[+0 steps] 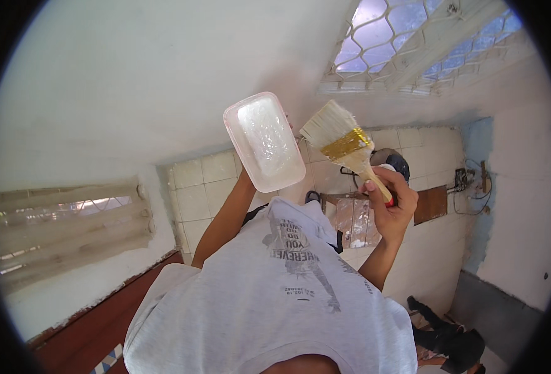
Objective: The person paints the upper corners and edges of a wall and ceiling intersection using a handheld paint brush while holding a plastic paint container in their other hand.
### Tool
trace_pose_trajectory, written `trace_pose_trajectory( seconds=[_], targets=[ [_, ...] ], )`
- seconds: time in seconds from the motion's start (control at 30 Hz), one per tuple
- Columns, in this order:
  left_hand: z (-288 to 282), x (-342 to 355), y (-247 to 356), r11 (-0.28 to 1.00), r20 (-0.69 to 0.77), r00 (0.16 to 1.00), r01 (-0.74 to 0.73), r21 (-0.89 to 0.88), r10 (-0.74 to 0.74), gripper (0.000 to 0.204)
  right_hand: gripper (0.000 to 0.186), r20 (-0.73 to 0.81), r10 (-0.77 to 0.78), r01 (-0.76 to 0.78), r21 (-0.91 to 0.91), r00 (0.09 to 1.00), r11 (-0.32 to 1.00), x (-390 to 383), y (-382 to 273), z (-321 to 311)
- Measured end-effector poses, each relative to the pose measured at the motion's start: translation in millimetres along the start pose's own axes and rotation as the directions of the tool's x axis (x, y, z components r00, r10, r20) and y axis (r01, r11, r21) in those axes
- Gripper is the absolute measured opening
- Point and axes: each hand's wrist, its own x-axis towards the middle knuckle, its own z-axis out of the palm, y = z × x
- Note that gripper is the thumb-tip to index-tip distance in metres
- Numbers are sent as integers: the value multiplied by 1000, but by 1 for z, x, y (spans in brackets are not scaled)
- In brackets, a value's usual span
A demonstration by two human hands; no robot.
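My left hand [289, 120] holds up a shallow, translucent pinkish plastic tub [297, 171] in front of my chest. Most of that hand is hidden behind the tub; only fingertips peek past its right rim. Wet, whitish paint [266, 137] coats the tub's inside. To the right, my right hand [390, 202] is closed round the wooden handle of a wide paintbrush [350, 146]. Its pale bristles point up and left, apart from the tub, and a gold-coloured band joins them to the handle.
A white wall [132, 81] rises ahead, with a grilled window [387, 43] at upper right and a louvred window [70, 224] at left. Below lie a tiled floor [204, 181], a paint-spotted wooden board [353, 221] and loose cables [484, 196]. Another person [456, 343] is at lower right.
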Motion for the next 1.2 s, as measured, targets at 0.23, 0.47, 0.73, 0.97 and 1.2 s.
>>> trace_pose_trajectory(
  seconds=[0.23,0.47,0.73,0.97,1.2],
  targets=[
    [59,-9,-6,879,-46,970,-196,434,239,75,22,269,71,-17,-197,960,980,31,-37,-11],
    [48,-24,-14,877,-211,958,-73,476,194,70,22,509,174,118,-491,843,863,61,-29,16],
    [50,-22,-33,858,-256,962,51,512,96,74,23,562,218,202,-590,798,781,67,-6,60],
    [44,-19,-37,880,-242,968,51,473,74,76,24,524,295,74,-572,799,817,65,-12,39],
    [42,-1,-51,886,-240,970,83,455,33,75,23,484,317,-22,-522,816,853,60,4,18]
  ],
)
